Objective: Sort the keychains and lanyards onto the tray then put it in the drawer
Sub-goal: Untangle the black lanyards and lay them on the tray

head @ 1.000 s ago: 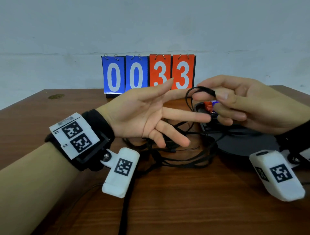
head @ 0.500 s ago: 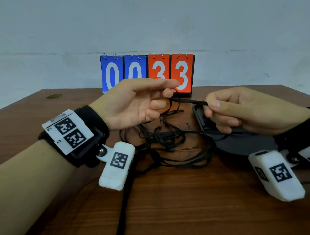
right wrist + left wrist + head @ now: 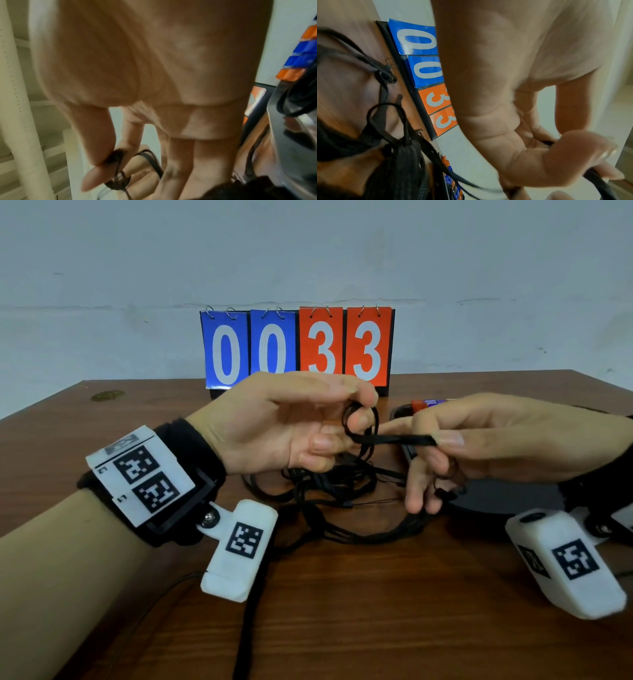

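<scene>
Head view: the left hand (image 3: pixel 284 422) pinches a loop of black lanyard (image 3: pixel 387 439) at its fingertips; the right hand (image 3: pixel 486 440) pinches the same strap, stretched between them above the tangled pile (image 3: pixel 342 491) on the table (image 3: pixel 342 628), beside the dark tray (image 3: pixel 507 494). Left wrist view: curled fingers (image 3: pixel 573 152) close on the strap. Right wrist view: thumb (image 3: pixel 96 155) and forefinger clamp the strap; blurred.
</scene>
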Tool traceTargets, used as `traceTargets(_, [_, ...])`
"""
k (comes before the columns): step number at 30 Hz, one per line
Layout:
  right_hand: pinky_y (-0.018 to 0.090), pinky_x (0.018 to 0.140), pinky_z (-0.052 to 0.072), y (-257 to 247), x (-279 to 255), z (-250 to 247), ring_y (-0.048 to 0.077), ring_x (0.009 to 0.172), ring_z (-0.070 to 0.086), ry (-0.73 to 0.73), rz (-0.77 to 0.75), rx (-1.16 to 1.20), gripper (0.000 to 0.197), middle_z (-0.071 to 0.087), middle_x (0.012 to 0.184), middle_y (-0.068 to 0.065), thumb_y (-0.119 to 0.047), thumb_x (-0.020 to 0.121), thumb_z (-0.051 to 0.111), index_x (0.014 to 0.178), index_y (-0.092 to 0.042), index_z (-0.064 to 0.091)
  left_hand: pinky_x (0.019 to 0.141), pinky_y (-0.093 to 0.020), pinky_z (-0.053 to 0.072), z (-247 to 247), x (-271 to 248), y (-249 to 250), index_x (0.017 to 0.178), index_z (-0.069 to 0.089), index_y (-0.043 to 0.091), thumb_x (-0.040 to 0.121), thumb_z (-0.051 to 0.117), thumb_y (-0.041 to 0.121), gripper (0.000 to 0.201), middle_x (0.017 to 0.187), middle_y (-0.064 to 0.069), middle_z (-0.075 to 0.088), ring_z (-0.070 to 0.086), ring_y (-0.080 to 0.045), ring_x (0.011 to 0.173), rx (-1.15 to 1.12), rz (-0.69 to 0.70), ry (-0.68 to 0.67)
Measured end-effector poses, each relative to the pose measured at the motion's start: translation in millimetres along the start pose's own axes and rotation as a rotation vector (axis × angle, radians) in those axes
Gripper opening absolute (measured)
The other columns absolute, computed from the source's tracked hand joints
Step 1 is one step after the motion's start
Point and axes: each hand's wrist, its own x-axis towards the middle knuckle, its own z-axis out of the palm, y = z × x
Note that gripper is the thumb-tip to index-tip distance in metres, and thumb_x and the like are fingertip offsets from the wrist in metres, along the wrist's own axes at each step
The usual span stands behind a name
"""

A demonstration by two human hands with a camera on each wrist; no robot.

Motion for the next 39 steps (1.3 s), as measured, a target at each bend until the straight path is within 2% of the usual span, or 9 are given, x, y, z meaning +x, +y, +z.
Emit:
traceTargets(2, [0.043,0.084,0.051,1,0,2,0.039,0.097,0.064,-0.020,0.011,-0.008,0.025,0.064,0.106,0.031,-0.028,0.101,0.050,0.089,-0.009,0.060,0.052,-0.022,0.036,0,0,0,0.104,0.066,0.008,0.098,0.047,0.017,0.022,0.086,-0.002,0.058,0.048,-0.008,0.059,0.000,0.009,-0.012])
traceTargets(4, [0.041,0.081,0.049,0,0,2,0.032,0.089,0.064,0.001,0.010,-0.037,0.023,0.067,0.105,0.016,-0.021,0.099,0.044,0.087,-0.009,0.060,0.052,-0.021,0.033,0,0,1,0.104,0.067,0.008,0.097,0.049,0.016,0.021,0.085,-0.001,0.057,0.048,-0.007,0.058,-0.019,0.033,-0.002])
traceTargets(9, [0.030,0.071,0.047,-1,-1,-5,0.022,0.075,0.054,0.192,-0.016,-0.043,0.025,0.061,0.092,0.012,-0.027,0.100,0.054,0.083,-0.010,0.062,0.048,-0.018,0.025,-8,-2,8,0.096,0.067,0.016,0.099,0.042,0.019,0.025,0.077,0.006,0.048,0.031,-0.005,0.052,-0.113,0.109,0.135])
traceTargets(13, [0.023,0.071,0.046,1,0,-14,0.016,0.075,0.051,0.388,-0.024,-0.059,0.020,0.064,0.082,0.002,-0.034,0.087,0.059,0.077,-0.020,0.069,0.047,-0.018,0.023,-13,-4,11,0.097,0.065,0.020,0.094,0.050,0.021,0.015,0.071,0.009,0.045,0.027,-0.005,0.048,-0.105,0.166,0.283])
traceTargets(18, [0.037,0.080,0.037,5,-1,-22,0.019,0.087,0.051,0.463,-0.030,-0.049,0.020,0.061,0.083,0.004,-0.032,0.089,0.060,0.081,-0.016,0.070,0.044,-0.017,0.025,-17,-4,12,0.101,0.061,0.020,0.094,0.054,0.019,0.010,0.069,0.009,0.043,0.025,-0.005,0.047,-0.139,0.246,0.411])
traceTargets(24, [0.037,0.081,0.034,8,0,-23,0.019,0.087,0.049,0.478,-0.015,-0.068,0.027,0.058,0.085,0.004,-0.042,0.087,0.065,0.089,-0.016,0.071,0.044,-0.017,0.025,-18,-3,12,0.097,0.063,0.022,0.098,0.054,0.018,0.010,0.068,0.010,0.040,0.027,-0.005,0.046,-0.169,0.295,0.464])
traceTargets(28, [0.035,0.077,0.034,8,1,-21,0.017,0.078,0.050,0.508,-0.019,-0.060,0.023,0.053,0.078,0.005,-0.033,0.089,0.058,0.086,-0.014,0.071,0.043,-0.017,0.025,-18,-2,11,0.093,0.065,0.022,0.099,0.055,0.018,0.012,0.067,0.010,0.045,0.025,-0.006,0.046,-0.178,0.321,0.509])
traceTargets(34, [0.040,0.081,0.039,5,2,-21,0.018,0.079,0.057,0.564,-0.013,-0.044,0.023,0.061,0.082,0.005,-0.034,0.086,0.061,0.082,-0.014,0.072,0.045,-0.017,0.025,-23,-3,14,0.110,0.068,0.023,0.095,0.059,0.017,0.020,0.086,0.010,0.059,0.029,-0.006,0.048,-0.192,0.371,0.559])
traceTargets(39, [0.026,0.069,0.056,6,4,-21,0.015,0.072,0.064,0.577,-0.016,-0.010,0.023,0.071,0.090,0.008,-0.030,0.089,0.056,0.090,-0.010,0.069,0.044,-0.016,0.026,-23,-2,13,0.109,0.070,0.021,0.097,0.056,0.015,0.019,0.094,0.009,0.063,0.030,-0.006,0.050,-0.198,0.400,0.598])
